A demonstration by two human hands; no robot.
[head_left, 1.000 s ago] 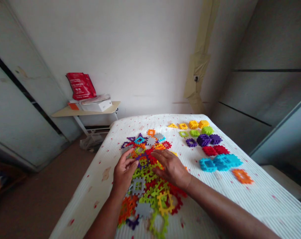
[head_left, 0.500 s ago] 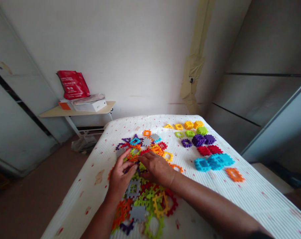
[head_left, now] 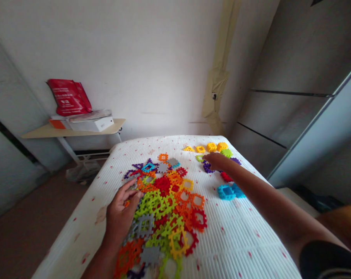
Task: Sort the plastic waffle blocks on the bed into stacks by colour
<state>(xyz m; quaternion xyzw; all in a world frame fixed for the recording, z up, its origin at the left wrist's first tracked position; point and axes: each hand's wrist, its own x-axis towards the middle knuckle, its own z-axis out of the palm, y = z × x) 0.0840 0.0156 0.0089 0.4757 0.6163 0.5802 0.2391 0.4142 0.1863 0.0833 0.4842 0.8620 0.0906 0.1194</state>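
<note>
My left hand [head_left: 120, 209] rests at the left edge of a heap of plastic interlocking pieces, its fingers bent and apart, with no piece visibly gripped. Toothed green pieces [head_left: 154, 203] lie beside its fingertips, and a grey window-shaped piece [head_left: 144, 225] is nearer me. My right hand [head_left: 214, 160] reaches over the sorted pieces at the far right, fingers drawn together. Whatever it may hold is hidden. Just below its fingers is a purple frame piece [head_left: 208, 167]; a small green frame piece [head_left: 199, 158] lies by the fingertips. The hand and forearm cover part of the purple stacks.
Yellow stacks [head_left: 211, 147], a green stack [head_left: 226, 153], red pieces [head_left: 226, 177] and blue stacks [head_left: 226, 192] stand along the right of the white quilted cover [head_left: 221, 240]. A side table [head_left: 44, 131] with a red bag [head_left: 67, 97] stands at the back left.
My right hand has left the heap and moved right and away to the purple pieces. My left hand stays by the heap, slightly withdrawn. The view has turned a little to the right.
</note>
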